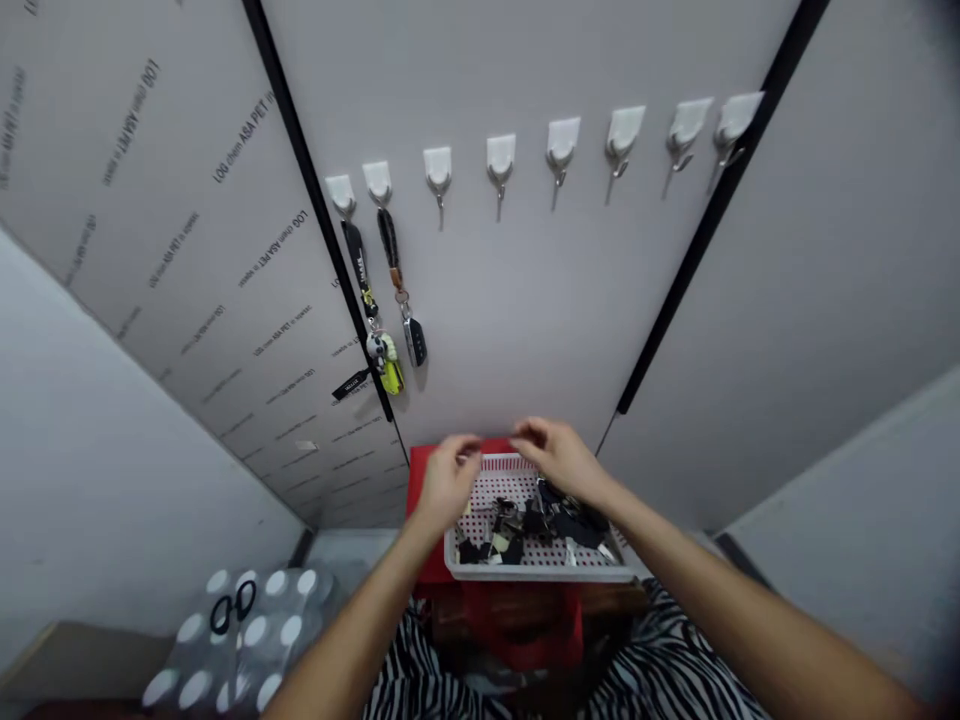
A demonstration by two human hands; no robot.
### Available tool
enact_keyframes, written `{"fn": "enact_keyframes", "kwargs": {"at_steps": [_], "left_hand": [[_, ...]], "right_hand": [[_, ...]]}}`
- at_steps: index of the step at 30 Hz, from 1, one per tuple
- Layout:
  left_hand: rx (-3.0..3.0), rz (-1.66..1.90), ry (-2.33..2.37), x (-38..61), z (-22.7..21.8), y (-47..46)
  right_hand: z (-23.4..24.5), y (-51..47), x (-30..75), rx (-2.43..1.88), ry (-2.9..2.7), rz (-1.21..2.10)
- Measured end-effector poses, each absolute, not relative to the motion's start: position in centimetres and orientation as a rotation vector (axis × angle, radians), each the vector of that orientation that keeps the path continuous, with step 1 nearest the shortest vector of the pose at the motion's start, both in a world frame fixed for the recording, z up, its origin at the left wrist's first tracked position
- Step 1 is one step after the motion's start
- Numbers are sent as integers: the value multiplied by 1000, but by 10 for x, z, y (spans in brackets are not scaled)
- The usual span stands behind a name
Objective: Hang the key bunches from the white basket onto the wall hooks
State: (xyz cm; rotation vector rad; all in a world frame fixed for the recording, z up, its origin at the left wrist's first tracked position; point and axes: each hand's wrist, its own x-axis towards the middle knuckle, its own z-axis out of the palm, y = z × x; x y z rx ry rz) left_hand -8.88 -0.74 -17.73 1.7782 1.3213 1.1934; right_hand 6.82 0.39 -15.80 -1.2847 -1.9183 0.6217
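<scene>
My left hand [451,480] and my right hand [559,455] are held close together over the far rim of a white perforated plastic basket [540,573]. The fingers of both hands are bent into a pinch and slightly blurred. Whatever they hold, if anything, is too small or smeared to make out; a faint dark line seems to run between the fingertips. Black straps [577,525] and metal-fitted key fobs [508,520] lie heaped in the basket, partly hidden below my right hand. The basket sits on a red bag [420,485].
On the grey cabinet door [510,320] is a row of several white adhesive hooks [501,155]. A black strap keychain with a panda charm [377,346] and a car key [414,342] hang at its left end. Black-handled scissors [234,608] lie on capped bottles [256,630] at lower left.
</scene>
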Motion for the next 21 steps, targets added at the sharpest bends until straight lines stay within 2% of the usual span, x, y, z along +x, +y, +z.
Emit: {"fn": "enact_keyframes", "kwargs": {"at_steps": [4, 9, 12, 21], "left_hand": [[1996, 819, 1304, -72, -216, -30], [2027, 682, 1315, -70, -224, -34], [1951, 721, 1312, -70, -225, -29], [1413, 1132, 1208, -73, -222, -21]], "right_hand": [[-207, -29, 91, -1380, -2054, 584], [-223, -39, 98, -1356, -2176, 516], [-220, -37, 96, -1348, -2267, 515], [-213, -38, 80, -1286, -2380, 492]]}}
